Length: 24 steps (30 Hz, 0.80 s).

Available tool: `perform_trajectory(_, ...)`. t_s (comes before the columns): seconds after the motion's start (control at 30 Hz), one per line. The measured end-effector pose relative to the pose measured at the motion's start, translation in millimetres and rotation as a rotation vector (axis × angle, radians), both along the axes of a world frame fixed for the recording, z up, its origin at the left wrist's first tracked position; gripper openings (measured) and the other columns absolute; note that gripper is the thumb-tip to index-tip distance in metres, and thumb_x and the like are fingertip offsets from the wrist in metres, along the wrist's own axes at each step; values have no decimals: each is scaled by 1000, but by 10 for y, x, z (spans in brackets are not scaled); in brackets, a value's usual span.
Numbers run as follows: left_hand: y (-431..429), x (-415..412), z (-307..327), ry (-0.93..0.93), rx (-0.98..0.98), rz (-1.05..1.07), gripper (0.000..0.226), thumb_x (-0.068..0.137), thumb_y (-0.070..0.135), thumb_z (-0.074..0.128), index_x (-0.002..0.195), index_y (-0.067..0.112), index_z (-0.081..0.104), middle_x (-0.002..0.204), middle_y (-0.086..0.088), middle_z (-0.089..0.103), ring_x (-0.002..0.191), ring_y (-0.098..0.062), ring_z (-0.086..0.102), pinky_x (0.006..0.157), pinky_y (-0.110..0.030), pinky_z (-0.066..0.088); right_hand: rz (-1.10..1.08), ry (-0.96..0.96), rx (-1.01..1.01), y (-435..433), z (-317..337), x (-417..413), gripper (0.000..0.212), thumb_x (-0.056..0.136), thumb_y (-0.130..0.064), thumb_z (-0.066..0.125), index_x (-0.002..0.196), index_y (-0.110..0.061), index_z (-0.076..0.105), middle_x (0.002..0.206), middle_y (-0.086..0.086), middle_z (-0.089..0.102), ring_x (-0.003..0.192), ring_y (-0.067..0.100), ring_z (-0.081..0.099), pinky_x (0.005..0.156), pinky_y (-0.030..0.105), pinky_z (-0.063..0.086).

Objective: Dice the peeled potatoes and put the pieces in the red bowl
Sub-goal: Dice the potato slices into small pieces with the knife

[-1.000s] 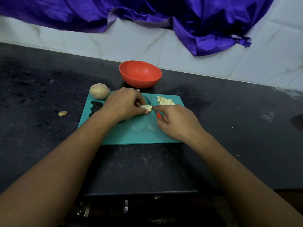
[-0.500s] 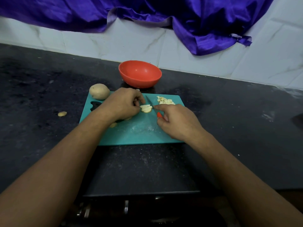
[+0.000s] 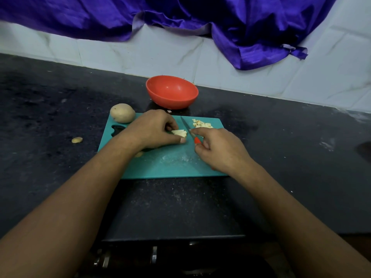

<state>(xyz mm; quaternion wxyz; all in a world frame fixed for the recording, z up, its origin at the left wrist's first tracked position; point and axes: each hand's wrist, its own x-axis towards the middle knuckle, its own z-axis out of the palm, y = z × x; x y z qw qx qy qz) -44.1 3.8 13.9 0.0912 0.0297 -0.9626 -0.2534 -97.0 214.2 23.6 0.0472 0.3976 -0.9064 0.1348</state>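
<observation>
Left hand [image 3: 152, 128] holds potato [image 3: 180, 133], right hand [image 3: 218, 149] knife [image 3: 186, 126].

red bowl [image 3: 172, 92]: plain orange-red, the brightest thing before you.
board [image 3: 170, 165]: flat teal, pale white smears mid-surface.
knife [image 3: 188, 129]: your handle is red, blade dark grey.
potato strips [image 3: 180, 133]: pale cream.
diced pieces [image 3: 201, 124]: cream-yellow.
whole potato [image 3: 122, 113]: tan, faintly speckled.
worktop [image 3: 50, 109]: black, fine grey flecks.
cloth [image 3: 180, 15]: glossy violet-blue.
wall tiles [image 3: 140, 57]: white, faint grey veins.

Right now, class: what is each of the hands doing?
Left hand: holds the potato strips.
Right hand: grips the knife.
</observation>
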Motion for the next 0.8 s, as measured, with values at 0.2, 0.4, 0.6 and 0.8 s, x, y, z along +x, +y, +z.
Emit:
perform_trajectory(0.2,56,-44,-53,54,-22,85,27,80,46,83,99,28,78,94,14,70,86,-1,63,76,-30,55,1,-16,-35,19,-22,-28,50,94,-30,54,144,-32,55,65,-16,37,75,10,46,66,31,38)
perform_trajectory(0.4,87,-73,-92,95,-41,127,29,80,51,81,100,30,79,94,14,72,86,-5,65,79,-37,58,-6,-15,-51,7,-1,-17,50,93,-29,54,143,-32,56,76,-13,50,75,12,51,67,33,46)
perform_trajectory(0.6,82,-84,-110,112,-17,146,29,79,54,82,96,31,81,90,15,71,83,-3,64,74,-34,57,-11,33,-22,-68,13,51,48,96,-30,53,144,-34,55,79,-11,51,79,13,50,66,30,36)
perform_trajectory(0.8,59,-110,-129,105,1,150,31,76,56,82,94,31,81,86,15,70,82,-4,63,71,-31,53,-8,89,5,-145,98,55,41,96,-29,51,136,-31,61,93,-2,70,90,23,65,68,35,48)
